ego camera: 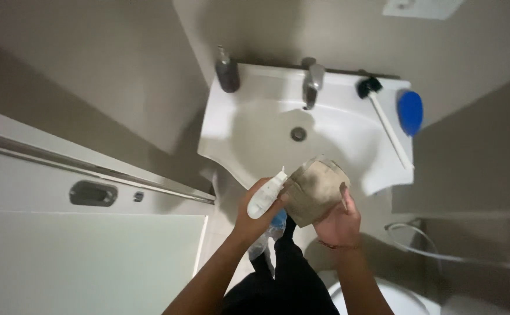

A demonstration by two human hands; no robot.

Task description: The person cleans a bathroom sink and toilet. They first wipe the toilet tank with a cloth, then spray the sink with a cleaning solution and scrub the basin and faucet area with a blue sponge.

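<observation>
The cloth (pixel 315 189), a folded beige-brown pad, sat in the right hand (pixel 339 220), over the front rim of the sink (pixel 348 131). The fingers were curled under and behind the cloth, the thumb up along its right edge, so the hand was pinching it and cupping it from below. Its upper corner stood out over the basin.

Touching the cloth's left edge was the white head of a spray bottle (pixel 266 194), its nozzle pointing up and right toward the cloth. The left hand (pixel 253 217) was wrapped tight around the bottle's neck, fingers pressed together on it. Below that grip the bottle's clear body and a bit of blue showed; how full it was could not be told.

Beyond both hands, the drain (pixel 298 133) lay in the middle of the basin, and past it the tap (pixel 312 84) stood at the back rim. Far left of the tap, at the sink's back corner, stood a dark soap dispenser (pixel 227 71). To the right of the cloth and farther back, a white-handled brush (pixel 386 119) lay slanted along the sink's right side, its black head near the wall. Just beside it rested a blue rounded thing (pixel 410 111).

Below the right wrist, the white rim of a toilet (pixel 401 294) showed, with a thin hose (pixel 418 245) looping to its right.
</observation>
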